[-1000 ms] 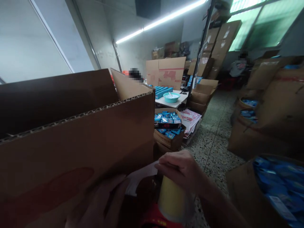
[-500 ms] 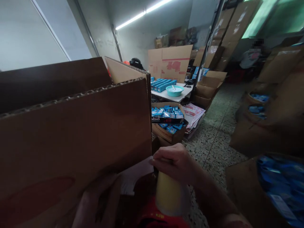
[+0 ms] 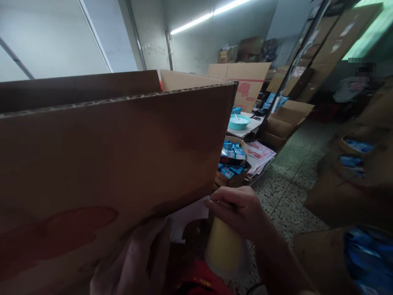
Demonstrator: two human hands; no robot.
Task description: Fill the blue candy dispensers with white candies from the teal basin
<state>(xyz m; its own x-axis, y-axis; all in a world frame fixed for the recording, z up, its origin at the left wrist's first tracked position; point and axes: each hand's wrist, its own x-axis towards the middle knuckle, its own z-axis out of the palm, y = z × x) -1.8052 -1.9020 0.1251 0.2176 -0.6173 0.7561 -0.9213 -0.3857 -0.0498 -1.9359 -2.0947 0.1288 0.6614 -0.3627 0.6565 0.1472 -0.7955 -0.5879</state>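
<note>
A large brown cardboard box [image 3: 123, 151] fills the left side, its upper flaps standing up. Low on its near wall lies a piece of white paper [image 3: 187, 217], partly in shadow. My left hand [image 3: 138, 254] presses against the box at the paper's left end, its fingers extended and dim. At the paper's right corner, my right hand [image 3: 238, 205] is closed, thumb and forefinger pinched together. Just below it hangs a yellowish roll of tape [image 3: 225, 246], blurred, apparently in that hand's grasp. Its far side and my lower fingers are hidden.
Beyond the box, a turquoise basin [image 3: 238, 122] stands on a white table. Cartons of small blue packets [image 3: 235, 151] sit below it, beside stacked printed sheets [image 3: 259, 157]. More cartons of blue packets [image 3: 368, 258] line the right. A person [image 3: 353, 88] is at the far right.
The view has turned left, so the background shifts right and the box covers more of it. My left hand shows more at the paper; my right hand stays at its corner.
</note>
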